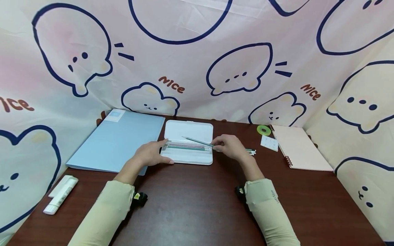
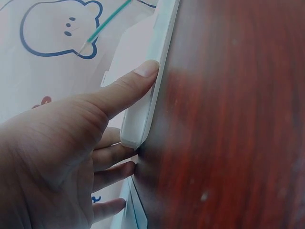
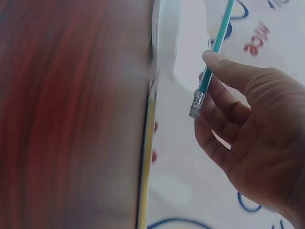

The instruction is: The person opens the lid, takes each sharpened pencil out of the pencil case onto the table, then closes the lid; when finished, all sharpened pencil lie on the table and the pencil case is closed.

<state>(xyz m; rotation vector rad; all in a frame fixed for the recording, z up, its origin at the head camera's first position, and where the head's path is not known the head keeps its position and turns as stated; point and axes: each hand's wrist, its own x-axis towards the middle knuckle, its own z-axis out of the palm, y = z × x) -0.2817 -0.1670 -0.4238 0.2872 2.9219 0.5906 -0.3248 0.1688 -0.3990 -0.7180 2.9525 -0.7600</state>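
Pencil case [image 1: 188, 146]: white, hard plastic, rounded corners; laid open on the table with its lid flat behind the tray, so that the tray can be reached from above.
Left hand [image 1: 150, 154]: rested against the left end of the pencil case, thumb [image 2: 125, 88] straight along the near edge, fingers loosely bent beside the corner; nothing is grasped, and the case appears to be steadied by it.
Right hand [image 1: 229, 146]: a green pencil [image 1: 197, 140] is pinched between thumb and fingers near its metal ferrule and eraser [image 3: 196, 105].
Green pencil: slim, smooth, sharpened; held tilted above the tray with the tip toward the left, apparently lined up with the tray's length.
Pencils in tray [image 1: 186, 147]: several laid lengthwise, side by side.
Loose pencils [image 1: 251, 151]: a few left on the table just right of the right hand, only their ends shown.
Table [image 1: 197, 198]: dark red-brown wood grain, glossy.
Folder [image 1: 115, 141]: pale blue, flat, left of the case.
Notebook [image 1: 300, 147]: pink cover, spiral-bound, at the right.
Tape roll [image 1: 264, 130]: small, green, near the notebook.
Glue stick [image 1: 60, 195]: white tube, lying near the left edge.
Backdrop [image 1: 197, 58]: soft fabric printed with cartoon bears.
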